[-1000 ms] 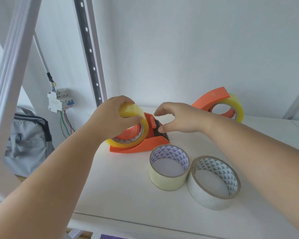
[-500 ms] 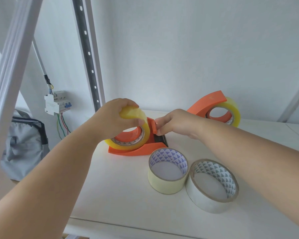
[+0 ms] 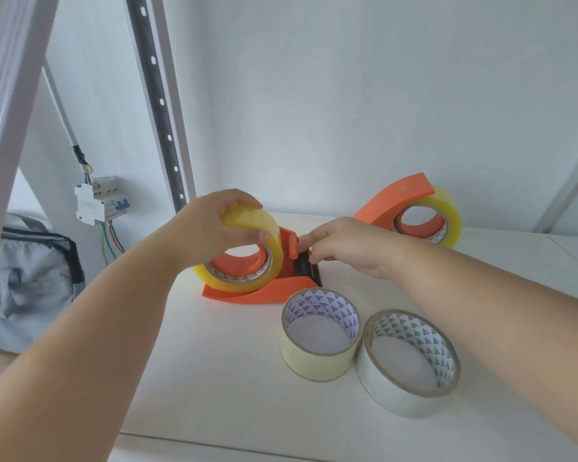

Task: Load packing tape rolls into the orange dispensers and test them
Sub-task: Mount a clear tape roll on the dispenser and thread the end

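An orange dispenser lies on the white shelf, with a clear yellowish tape roll seated on its hub. My left hand grips the top of that roll. My right hand pinches at the dispenser's orange roller and black toothed blade, fingertips closed; whether a tape end is between them is hidden. A second orange dispenser holding its own clear roll stands at the back right. Two loose rolls lie flat in front: a pale yellow roll and a whitish roll.
A perforated metal shelf post rises at the back left. Beyond the shelf's left edge hang a circuit breaker with coloured wires and a grey bag. The white wall closes the back; the shelf's front edge runs near the bottom.
My right hand has moved down from above the dispenser onto its roller and blade end. My left hand has stayed on the roll.
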The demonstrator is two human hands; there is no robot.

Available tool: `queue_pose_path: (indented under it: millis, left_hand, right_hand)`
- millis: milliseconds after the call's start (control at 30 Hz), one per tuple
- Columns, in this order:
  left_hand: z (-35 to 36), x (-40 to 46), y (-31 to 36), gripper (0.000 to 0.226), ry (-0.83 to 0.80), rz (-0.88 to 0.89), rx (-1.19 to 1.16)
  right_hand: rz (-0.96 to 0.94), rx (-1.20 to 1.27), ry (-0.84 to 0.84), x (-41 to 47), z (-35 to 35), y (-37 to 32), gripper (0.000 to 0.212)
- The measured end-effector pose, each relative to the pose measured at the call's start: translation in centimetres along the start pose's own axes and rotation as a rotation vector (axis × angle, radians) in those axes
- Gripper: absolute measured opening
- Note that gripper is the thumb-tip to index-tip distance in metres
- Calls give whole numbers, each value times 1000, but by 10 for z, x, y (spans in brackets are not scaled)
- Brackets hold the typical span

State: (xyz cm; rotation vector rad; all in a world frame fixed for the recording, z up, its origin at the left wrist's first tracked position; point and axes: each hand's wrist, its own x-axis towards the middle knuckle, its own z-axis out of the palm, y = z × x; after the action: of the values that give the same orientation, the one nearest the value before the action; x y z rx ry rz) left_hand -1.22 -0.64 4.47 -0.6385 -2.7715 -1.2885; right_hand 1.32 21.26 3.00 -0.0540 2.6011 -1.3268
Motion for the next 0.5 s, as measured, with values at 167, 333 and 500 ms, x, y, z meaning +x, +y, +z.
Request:
queue_pose_path:
  millis: [167,333,500]
  left_hand:
    - [-3,-3,-7,33,13,-44,-53]
    - [3,-2,4,36,21,-7,25]
    - [3,-2,5,36,22,-4,37]
  right_hand:
    - [-149,-290,-44,-15,-11,-13,29]
    - [-367,-522,107,-11,-5,-28,25]
    - [-387,-749,73,-2,0,-22,24]
